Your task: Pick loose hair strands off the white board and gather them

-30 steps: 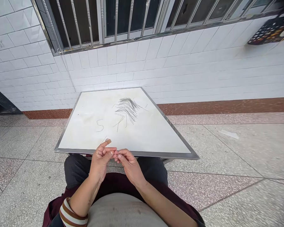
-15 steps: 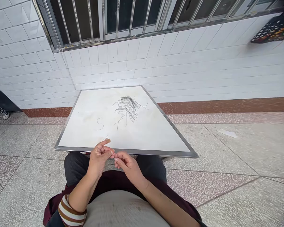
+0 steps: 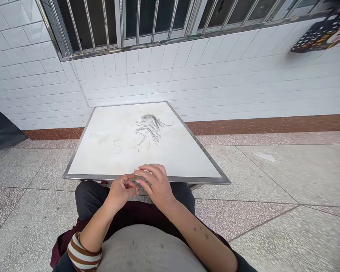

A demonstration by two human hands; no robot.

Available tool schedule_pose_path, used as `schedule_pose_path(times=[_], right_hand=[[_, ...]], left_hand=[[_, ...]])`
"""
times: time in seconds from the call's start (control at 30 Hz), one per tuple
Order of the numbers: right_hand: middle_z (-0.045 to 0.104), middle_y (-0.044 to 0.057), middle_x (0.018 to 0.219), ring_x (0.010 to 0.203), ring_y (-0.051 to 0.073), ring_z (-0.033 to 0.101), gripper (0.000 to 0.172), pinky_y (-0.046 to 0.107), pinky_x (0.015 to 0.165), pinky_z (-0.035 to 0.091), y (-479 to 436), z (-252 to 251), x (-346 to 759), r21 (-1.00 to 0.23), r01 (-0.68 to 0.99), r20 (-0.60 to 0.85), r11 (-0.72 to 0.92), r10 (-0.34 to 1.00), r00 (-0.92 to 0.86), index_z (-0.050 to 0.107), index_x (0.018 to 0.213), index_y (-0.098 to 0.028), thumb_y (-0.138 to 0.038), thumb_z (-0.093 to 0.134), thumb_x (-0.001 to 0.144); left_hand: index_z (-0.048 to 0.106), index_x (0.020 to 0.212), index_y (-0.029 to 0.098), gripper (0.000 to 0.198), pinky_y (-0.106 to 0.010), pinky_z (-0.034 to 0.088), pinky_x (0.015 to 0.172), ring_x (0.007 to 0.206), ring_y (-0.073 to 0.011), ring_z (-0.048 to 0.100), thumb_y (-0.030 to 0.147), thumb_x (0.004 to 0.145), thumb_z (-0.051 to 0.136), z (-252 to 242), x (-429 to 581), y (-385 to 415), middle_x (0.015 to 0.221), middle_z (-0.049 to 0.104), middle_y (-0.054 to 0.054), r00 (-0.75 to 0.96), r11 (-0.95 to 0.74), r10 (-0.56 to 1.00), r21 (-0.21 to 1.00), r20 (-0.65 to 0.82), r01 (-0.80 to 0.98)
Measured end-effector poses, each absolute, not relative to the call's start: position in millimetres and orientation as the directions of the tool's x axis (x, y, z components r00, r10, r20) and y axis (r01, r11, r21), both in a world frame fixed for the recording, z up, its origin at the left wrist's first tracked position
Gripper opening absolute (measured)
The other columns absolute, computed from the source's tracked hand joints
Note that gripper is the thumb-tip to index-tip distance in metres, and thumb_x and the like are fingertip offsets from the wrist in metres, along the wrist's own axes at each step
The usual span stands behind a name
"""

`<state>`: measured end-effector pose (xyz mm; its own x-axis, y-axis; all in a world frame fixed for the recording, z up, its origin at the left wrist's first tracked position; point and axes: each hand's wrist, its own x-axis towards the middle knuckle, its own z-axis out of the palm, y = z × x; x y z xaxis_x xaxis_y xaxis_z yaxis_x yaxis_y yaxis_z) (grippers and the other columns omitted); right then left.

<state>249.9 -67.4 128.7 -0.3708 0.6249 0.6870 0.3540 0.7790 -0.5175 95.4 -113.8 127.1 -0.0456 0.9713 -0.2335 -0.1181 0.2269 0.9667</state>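
My left hand (image 3: pixel 119 193) is just off the table's near edge, with thumb and fingertips pressed together. Whatever sits in that pinch is too small to make out. A tan band (image 3: pixel 135 176), like a plaster or tape, wraps its raised index fingertip. Over the near rim, my right hand (image 3: pixel 158 186) has its fingers stretched out toward the left fingertips; I see nothing held in it. Beyond both hands, a pile of thin dark strands (image 3: pixel 151 124) lies on the white tabletop (image 3: pixel 184 158). A curled loose strand (image 3: pixel 118 146) lies left of the pile, with a few others nearer me.
A metal rim edges the table, which stands near a white tiled wall (image 3: pixel 221 79). Above are barred windows (image 3: pixel 155 19). A patterned bag (image 3: pixel 320 37) hangs at upper right. A pale scrap (image 3: pixel 264 156) lies on the floor. A dark panel (image 3: pixel 2 128) is at far left.
My right hand has come out of its pinch beside the left fingertips, risen slightly and spread its fingers. My left hand stays pinched, slightly lower. The foot at far left is out of view.
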Motion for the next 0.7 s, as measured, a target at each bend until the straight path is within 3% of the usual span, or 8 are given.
schedule_pose_path(times=[0.07,0.17,0.27,0.4,0.53,0.7], right_hand=[[0.069,0.006,0.095,0.094,0.024,0.056,0.015,0.042,0.082,0.047,-60.1,136.3,244.9,-0.440,0.338,0.692,0.832,0.554,-0.464,0.069,0.102,-0.028,-0.026,0.060,0.091],[0.069,0.005,0.081,0.083,0.022,0.055,0.016,0.038,0.073,0.049,-53.9,134.3,238.8,-0.446,0.290,0.674,0.847,0.531,-0.514,0.071,0.093,-0.027,-0.024,0.055,0.094],[0.065,0.006,0.081,0.081,0.021,0.055,0.023,0.035,0.066,0.050,-52.0,127.4,239.0,-0.536,0.251,0.658,0.806,0.585,-0.474,0.070,0.097,-0.027,-0.024,0.047,0.097],[0.063,0.006,0.086,0.086,0.020,0.056,0.024,0.035,0.071,0.050,-48.2,124.5,245.1,-0.617,0.261,0.624,0.743,0.663,-0.413,0.067,0.102,-0.026,-0.023,0.043,0.098],[0.062,0.005,0.087,0.087,0.021,0.057,0.021,0.035,0.074,0.049,-44.3,125.0,247.0,-0.650,0.275,0.578,0.708,0.696,-0.426,0.067,0.100,-0.026,-0.025,0.046,0.097],[0.064,0.005,0.088,0.088,0.020,0.057,0.021,0.035,0.076,0.048,-47.8,127.2,241.8,-0.660,0.266,0.544,0.702,0.692,-0.474,0.067,0.100,-0.026,-0.027,0.046,0.098]], left_hand=[[0.065,0.079,0.016,0.018,-0.031,0.052,0.065,0.064,-0.0167,0.064,0.017,0.063,0.074,123.1,99.5,-115.3,0.064,0.064,0.000,-0.006,0.213,0.977,0.974,-0.214,-0.072],[0.064,0.074,0.016,0.014,-0.033,0.052,0.068,0.066,-0.0175,0.064,0.020,0.066,0.074,123.7,100.6,-118.3,0.066,0.065,-0.001,0.035,0.209,0.978,0.976,-0.207,-0.059],[0.067,0.096,0.016,0.031,-0.033,0.053,0.073,0.073,-0.0179,0.066,0.023,0.067,0.078,130.8,94.3,-122.3,0.074,0.067,-0.002,0.108,0.249,0.966,0.957,-0.235,-0.146],[0.062,0.118,0.017,0.049,-0.033,0.052,0.078,0.086,-0.0205,0.068,0.037,0.075,0.075,137.6,79.3,-126.0,0.095,0.070,-0.010,0.191,0.311,0.946,0.902,-0.263,-0.299],[0.065,0.115,0.016,0.047,-0.026,0.049,0.067,0.082,-0.0181,0.067,0.048,0.080,0.066,137.2,71.3,-121.9,0.099,0.071,-0.013,0.047,0.242,0.970,0.929,-0.239,-0.278],[0.071,0.100,0.016,0.038,-0.021,0.040,0.058,0.069,-0.0138,0.061,0.046,0.077,0.069,138.2,77.2,-113.9,0.083,0.072,-0.008,-0.073,0.169,0.981,0.979,-0.178,-0.115]])
